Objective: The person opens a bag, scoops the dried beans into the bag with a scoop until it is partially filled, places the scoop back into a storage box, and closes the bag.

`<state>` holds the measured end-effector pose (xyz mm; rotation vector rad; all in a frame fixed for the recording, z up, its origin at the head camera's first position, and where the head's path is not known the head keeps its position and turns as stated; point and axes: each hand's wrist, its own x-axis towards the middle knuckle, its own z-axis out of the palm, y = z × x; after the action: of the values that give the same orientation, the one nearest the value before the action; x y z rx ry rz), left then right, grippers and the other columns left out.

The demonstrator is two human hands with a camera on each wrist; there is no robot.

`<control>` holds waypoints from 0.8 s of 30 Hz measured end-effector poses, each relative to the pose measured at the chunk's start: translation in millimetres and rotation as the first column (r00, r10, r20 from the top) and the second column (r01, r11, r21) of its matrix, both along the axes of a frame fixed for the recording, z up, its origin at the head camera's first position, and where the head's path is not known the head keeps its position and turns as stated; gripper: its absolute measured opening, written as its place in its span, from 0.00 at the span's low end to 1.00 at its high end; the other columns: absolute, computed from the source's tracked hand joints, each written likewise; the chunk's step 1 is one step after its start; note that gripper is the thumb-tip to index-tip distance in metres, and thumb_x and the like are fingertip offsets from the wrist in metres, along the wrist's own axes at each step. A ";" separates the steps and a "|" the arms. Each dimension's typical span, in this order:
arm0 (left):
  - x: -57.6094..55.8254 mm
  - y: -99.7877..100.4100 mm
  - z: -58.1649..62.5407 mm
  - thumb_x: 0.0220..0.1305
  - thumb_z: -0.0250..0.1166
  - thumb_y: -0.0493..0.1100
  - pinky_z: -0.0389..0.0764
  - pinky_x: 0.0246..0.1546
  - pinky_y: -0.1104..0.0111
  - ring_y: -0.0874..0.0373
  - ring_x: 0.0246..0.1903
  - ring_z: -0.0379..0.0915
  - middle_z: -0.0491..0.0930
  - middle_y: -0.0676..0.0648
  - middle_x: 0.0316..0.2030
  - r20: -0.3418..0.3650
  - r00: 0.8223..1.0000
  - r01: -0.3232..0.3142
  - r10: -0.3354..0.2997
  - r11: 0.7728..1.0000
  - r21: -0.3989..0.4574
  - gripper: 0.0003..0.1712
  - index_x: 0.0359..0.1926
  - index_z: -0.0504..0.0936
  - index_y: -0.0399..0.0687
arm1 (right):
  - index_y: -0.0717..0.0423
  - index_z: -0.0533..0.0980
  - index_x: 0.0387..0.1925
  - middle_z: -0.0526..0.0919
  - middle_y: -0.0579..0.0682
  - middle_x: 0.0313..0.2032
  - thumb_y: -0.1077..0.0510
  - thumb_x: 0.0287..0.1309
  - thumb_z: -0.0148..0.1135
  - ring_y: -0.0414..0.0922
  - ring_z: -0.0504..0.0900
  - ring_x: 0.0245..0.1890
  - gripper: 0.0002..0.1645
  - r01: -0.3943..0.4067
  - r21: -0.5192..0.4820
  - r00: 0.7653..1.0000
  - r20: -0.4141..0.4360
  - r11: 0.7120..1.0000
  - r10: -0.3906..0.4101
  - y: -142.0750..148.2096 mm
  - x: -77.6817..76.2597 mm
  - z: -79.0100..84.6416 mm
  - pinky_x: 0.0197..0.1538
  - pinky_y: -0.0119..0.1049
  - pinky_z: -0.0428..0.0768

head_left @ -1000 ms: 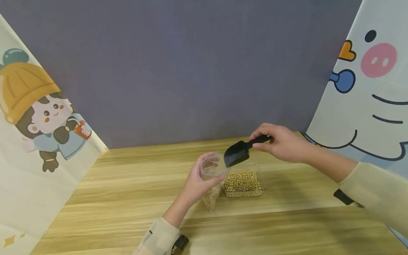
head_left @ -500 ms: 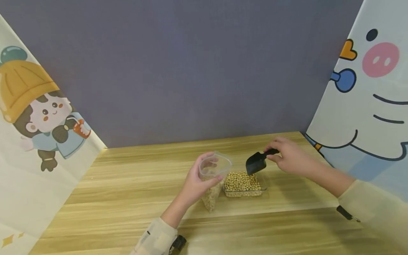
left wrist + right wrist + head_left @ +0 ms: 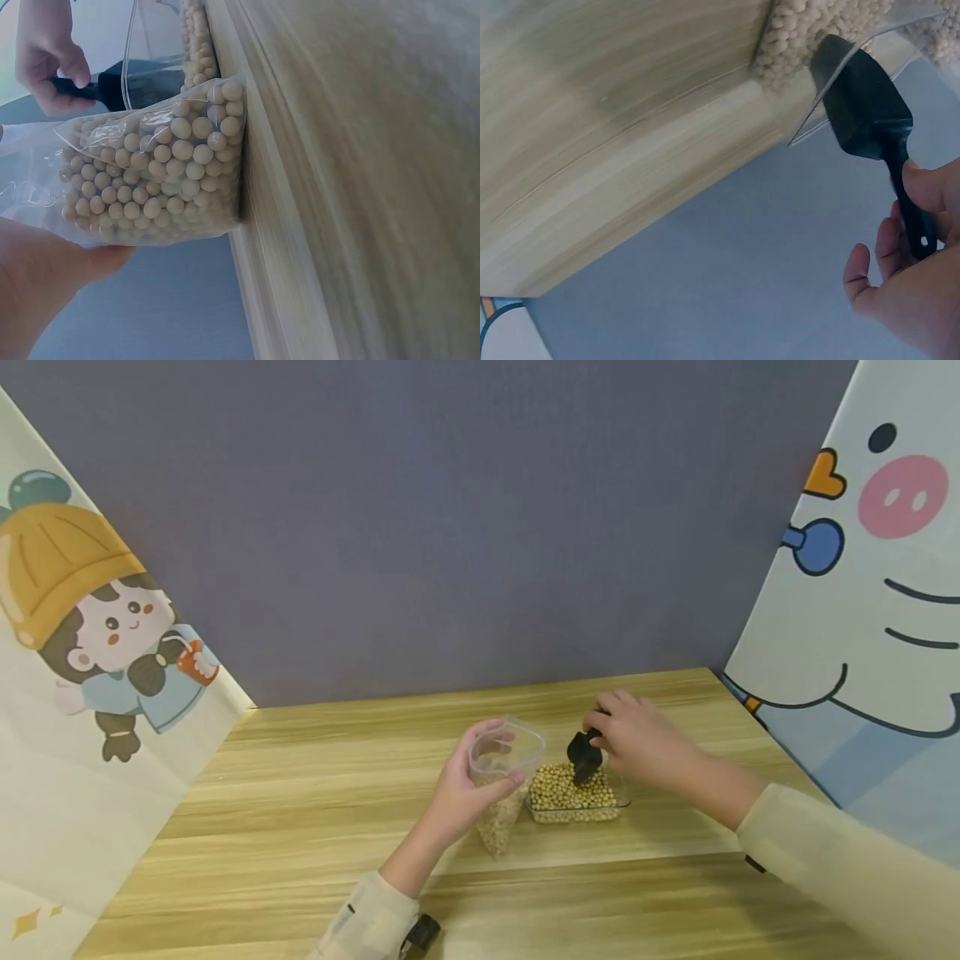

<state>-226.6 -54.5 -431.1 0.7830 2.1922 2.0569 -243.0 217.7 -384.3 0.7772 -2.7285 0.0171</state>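
My left hand (image 3: 459, 795) grips a clear plastic bag (image 3: 157, 169) near its top, fingers and thumb around its open mouth. Pale yellow soybeans fill the lower part of the bag, which stands on the table. Just right of it is a clear box (image 3: 624, 805) of soybeans (image 3: 553, 788). My right hand (image 3: 647, 742) pinches the handle of a black scoop (image 3: 870, 109) between thumb and fingers. The scoop tilts down over the box's wall, and its tip meets the beans; in the head view part of the handle is hidden by the fingers.
Beneath everything is a wood-grain table (image 3: 322, 827). A grey panel (image 3: 465, 527) rises along its back edge. Printed cartoon panels stand at the left (image 3: 120, 635) and right (image 3: 862, 635).
My right hand has brought the scoop from beside the bag's mouth, right and down, to the beans in the box, turning it tip-down. The left hand and bag stay nearly still.
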 end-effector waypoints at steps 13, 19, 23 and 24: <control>0.4 0.3 -2.1 0.57 0.71 0.39 0.85 0.48 0.65 0.41 0.62 0.67 0.70 0.42 0.64 -0.023 1.000 -0.014 0.014 1.000 -0.007 0.40 0.69 0.63 0.58 | 0.45 0.80 0.44 0.75 0.41 0.43 0.59 0.59 0.67 0.40 0.72 0.43 0.11 -0.164 -0.278 0.982 0.048 0.947 0.184 1.5 5.2 -14.1 0.43 0.41 0.74; -0.5 -0.1 -3.1 0.57 0.71 0.37 0.85 0.48 0.64 0.38 0.62 0.66 0.70 0.41 0.64 -0.024 1.000 -0.020 0.020 1.000 0.002 0.40 0.68 0.64 0.58 | 0.49 0.80 0.43 0.77 0.44 0.42 0.62 0.59 0.66 0.43 0.77 0.42 0.11 -0.010 -0.309 0.994 0.103 0.951 0.043 39.2 12.0 -12.7 0.40 0.40 0.77; -1.8 0.6 -3.2 0.57 0.70 0.37 0.85 0.47 0.64 0.36 0.62 0.65 0.69 0.40 0.64 -0.028 1.000 -0.011 0.012 1.000 0.003 0.40 0.68 0.64 0.57 | 0.50 0.81 0.42 0.78 0.45 0.41 0.63 0.57 0.68 0.44 0.77 0.41 0.11 0.005 -0.286 0.996 0.082 0.958 0.019 53.6 13.8 -17.9 0.39 0.41 0.75; -2.3 1.0 -3.4 0.58 0.70 0.36 0.85 0.47 0.64 0.35 0.62 0.65 0.69 0.40 0.64 -0.029 1.000 -0.007 0.007 1.000 0.005 0.40 0.68 0.64 0.56 | 0.50 0.81 0.42 0.78 0.45 0.40 0.63 0.57 0.68 0.44 0.76 0.41 0.11 0.001 -0.286 0.997 0.077 0.958 0.022 54.9 14.3 -19.0 0.39 0.41 0.75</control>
<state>-228.9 -53.5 -434.5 0.8115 2.2081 2.0685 -228.7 272.6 -403.3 0.7197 -2.7092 0.4438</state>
